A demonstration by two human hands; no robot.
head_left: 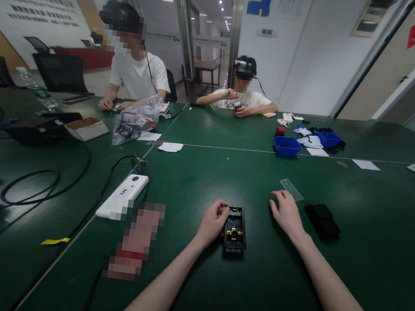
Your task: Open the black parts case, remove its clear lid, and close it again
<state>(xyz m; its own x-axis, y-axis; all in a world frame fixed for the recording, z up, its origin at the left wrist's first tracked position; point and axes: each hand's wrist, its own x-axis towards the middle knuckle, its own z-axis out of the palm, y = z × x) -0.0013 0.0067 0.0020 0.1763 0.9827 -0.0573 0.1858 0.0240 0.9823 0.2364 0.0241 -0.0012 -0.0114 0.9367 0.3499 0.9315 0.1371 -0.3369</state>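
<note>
My left hand [214, 222] grips the left side of a small black rectangular case [244, 233], its fingers curled at the upper left corner. The case lies open-faced toward me, and brass-coloured metal pieces [235, 235] show inside it. To the right, my right hand [285, 211] hovers over or rests on the table with its fingers apart; I cannot tell which. It holds nothing I can see. A clear flat plastic strip [292, 190] lies just beyond its fingers. Right of that hand is a dark black pouch-like item [322, 220].
On the left lie a white power bank [123, 196], a pixelated object [137, 241], black cables [77, 230] and yellow tape [55, 242]. Farther off are a plastic bag [135, 122] and a blue tray [286, 146]. Two people [142, 71] sit across the green table [204, 175].
</note>
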